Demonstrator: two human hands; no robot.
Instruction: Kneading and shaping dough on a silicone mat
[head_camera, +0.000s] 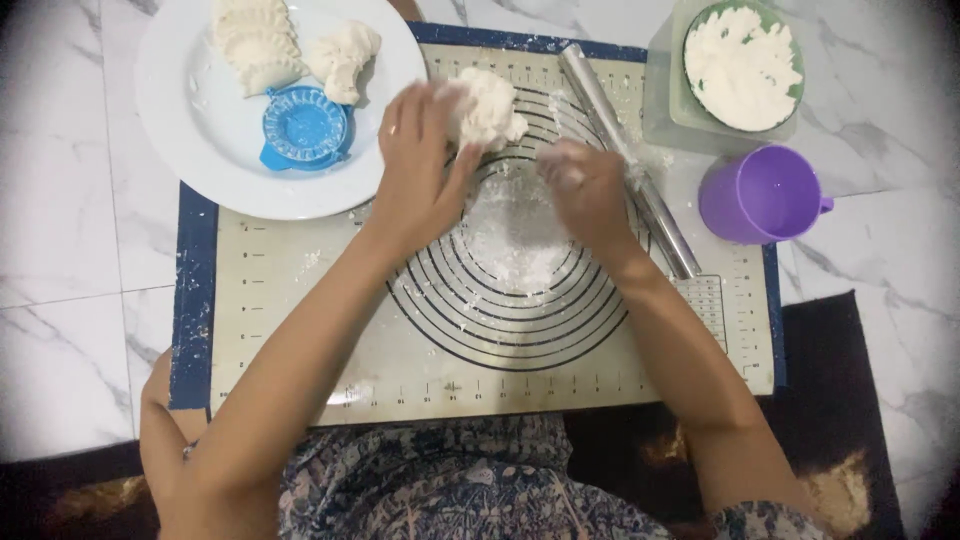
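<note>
Landmark = baking mat (300, 330), cream with a dark blue border and black concentric rings printed mid-mat, lying on a white marble floor (60, 250).

Left hand (415, 165): over the far part of the rings, fingers curled narrow against the dough lump (488, 105), touching its near-left side. Looks like a grip, but the far side of the fingers is hidden, so can't confirm full hold.

Dough lump: white, irregular, sits at the far edge of the rings, just inside the mat's far border.

Right hand (585, 190): right of the lump, over the right side of the rings, fingers bunched narrow and dusted with flour. Blurred; can't tell if it pinches a bit of dough. Apart from the lump, close to it.

Flour patch (515, 235): loose white dusting at ring centre, between and just near of both hands.

Rolling pin (630, 165): metal, lies diagonally on the mat's right part, from far border toward the right edge, just beside the right hand.

White plate (200, 150): overlaps the mat's far-left corner. On it: blue dumpling press (305, 128), open, plus folded dumplings (255, 40) and a loose dough piece (345, 55).

Off the mat's far-right corner: clear container holding a green bowl of flour (742, 65). Purple cup (762, 195) just right of the mat's right edge, near the pin.

Person's patterned clothing (450, 480) at the mat's near edge.
</note>
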